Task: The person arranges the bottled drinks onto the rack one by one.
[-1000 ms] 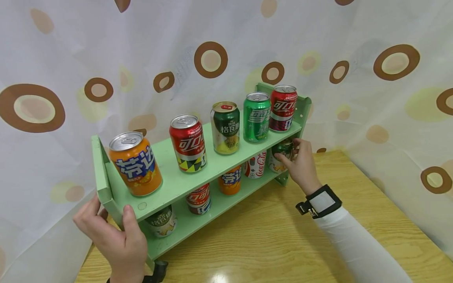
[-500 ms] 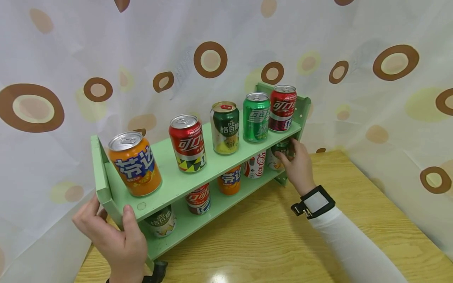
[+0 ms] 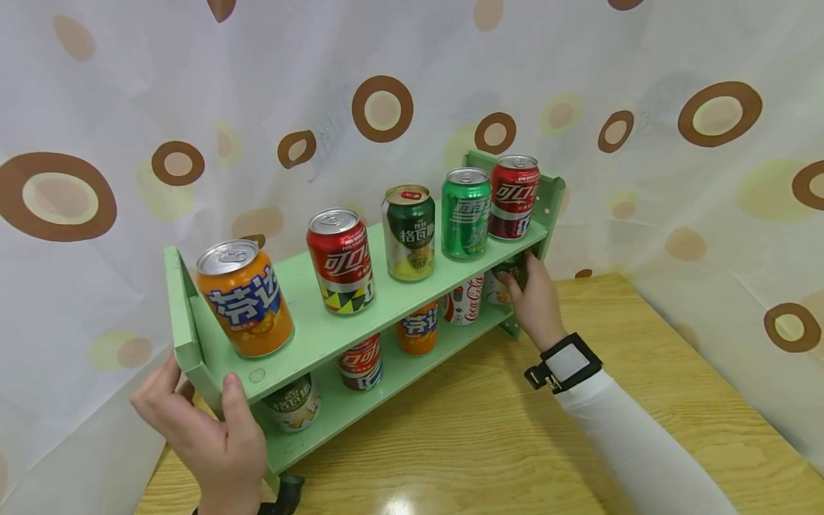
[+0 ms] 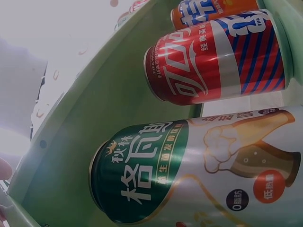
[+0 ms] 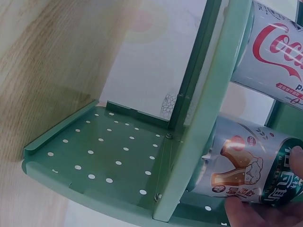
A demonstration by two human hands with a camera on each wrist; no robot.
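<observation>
A two-tier green shelf rack (image 3: 183, 315) stands slanted on the table. My left hand (image 3: 209, 436) grips its near left end, thumb at the front of the upper board and fingers at the outer side panel. At the far right of the lower tier, my right hand (image 3: 539, 304) holds a green-and-white beer-mug-printed can (image 5: 244, 163), upright under the upper board. In the right wrist view, fingertips (image 5: 246, 215) and a thumb meet its upper part. A white Coca-Cola can (image 3: 465, 300) stands just left of it. The head view shows only part of the held can.
Several cans line the upper tier, from an orange can (image 3: 246, 300) to a red can (image 3: 515, 197). Below stand a green-and-white can (image 3: 296, 404), a red can (image 3: 362, 365) and an orange can (image 3: 420, 329). A patterned sheet (image 3: 438, 64) hangs behind the wooden table (image 3: 450, 436).
My right hand has shifted slightly left and inward, carrying the green-and-white can deeper into the lower tier. The left hand has kept its place on the rack.
</observation>
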